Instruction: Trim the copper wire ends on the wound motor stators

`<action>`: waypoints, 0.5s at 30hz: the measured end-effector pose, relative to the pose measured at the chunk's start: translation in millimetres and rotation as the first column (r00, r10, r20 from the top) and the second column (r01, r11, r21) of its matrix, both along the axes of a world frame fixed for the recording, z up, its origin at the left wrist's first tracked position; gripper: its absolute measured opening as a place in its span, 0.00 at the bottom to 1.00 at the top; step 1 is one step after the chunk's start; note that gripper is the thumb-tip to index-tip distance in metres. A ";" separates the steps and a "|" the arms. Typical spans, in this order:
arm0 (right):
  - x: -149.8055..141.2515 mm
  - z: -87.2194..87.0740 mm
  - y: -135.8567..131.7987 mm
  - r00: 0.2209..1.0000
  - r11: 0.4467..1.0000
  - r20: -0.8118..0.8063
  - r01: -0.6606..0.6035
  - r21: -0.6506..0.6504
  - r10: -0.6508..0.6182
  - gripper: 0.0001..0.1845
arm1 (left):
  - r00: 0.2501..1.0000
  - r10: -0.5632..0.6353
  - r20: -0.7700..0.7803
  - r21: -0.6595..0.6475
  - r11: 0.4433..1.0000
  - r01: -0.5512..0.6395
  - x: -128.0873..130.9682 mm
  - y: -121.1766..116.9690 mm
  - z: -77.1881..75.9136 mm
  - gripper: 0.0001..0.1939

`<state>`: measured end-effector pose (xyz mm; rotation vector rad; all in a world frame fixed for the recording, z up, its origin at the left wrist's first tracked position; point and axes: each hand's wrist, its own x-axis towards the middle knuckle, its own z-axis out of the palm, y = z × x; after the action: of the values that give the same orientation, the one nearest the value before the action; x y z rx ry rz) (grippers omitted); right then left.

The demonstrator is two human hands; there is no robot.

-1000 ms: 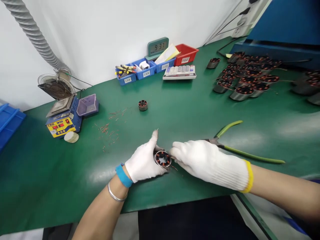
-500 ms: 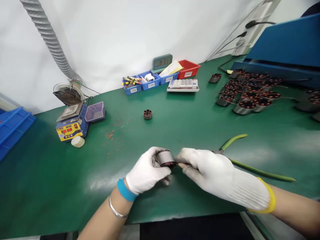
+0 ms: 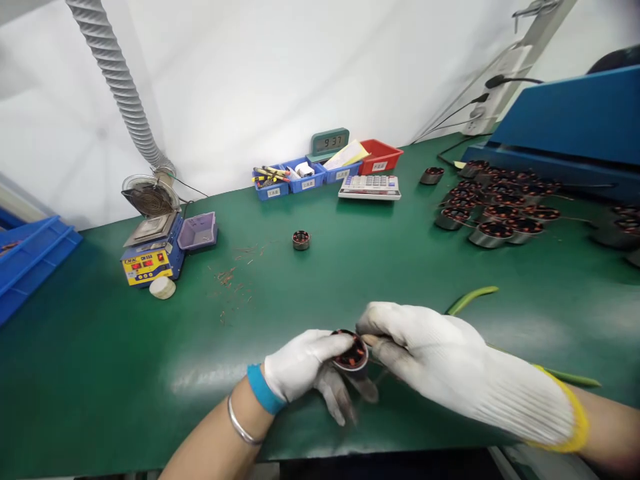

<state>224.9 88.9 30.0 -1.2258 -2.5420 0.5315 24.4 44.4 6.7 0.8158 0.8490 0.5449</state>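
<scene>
My left hand (image 3: 313, 363), in a white glove with a blue cuff, grips a ring-shaped motor stator (image 3: 351, 351) with copper windings. The thumb lies over its upper rim and the other fingers are underneath, so the open face tilts up. My right hand (image 3: 425, 350), in a white glove with a yellow cuff, is pinched at the stator's right edge. A tan tip shows between its fingers; what they hold is too small to tell. Green-handled pliers (image 3: 473, 298) lie on the table, partly covered by my right hand and wrist.
Another stator (image 3: 301, 241) stands mid-table, with copper wire scraps (image 3: 226, 277) to its left. Several stators (image 3: 493, 233) crowd the right side by a blue machine (image 3: 575, 127). A solder pot (image 3: 153, 257), a purple tray (image 3: 197, 231), a calculator (image 3: 370, 187) and small bins (image 3: 305, 180) stand behind.
My left hand has turned the stator from its side so its open face points up, and moved it slightly right and nearer. My right hand stays pinched at its edge. The view has shifted slightly.
</scene>
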 end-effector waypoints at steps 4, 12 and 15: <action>-1.6 -0.6 6.0 0.993 0.992 0.029 0.112 0.057 -0.114 0.09 | 0.891 0.447 0.077 0.246 0.858 -0.452 4.7 0.1 2.9 0.26; -7.5 -3.1 1.3 0.991 0.991 0.136 -0.039 0.128 0.022 0.11 | 0.942 0.324 0.085 0.248 0.909 -0.335 -0.8 2.4 -2.0 0.21; -6.0 -10.1 1.7 0.980 0.955 0.189 -0.117 0.273 0.066 0.12 | 0.946 0.231 -0.226 0.495 0.864 -0.093 -2.8 4.9 -0.6 0.21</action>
<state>218.9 90.6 19.9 -1.0991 -2.7145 0.0698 21.6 49.3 6.1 1.3062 1.0680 0.8244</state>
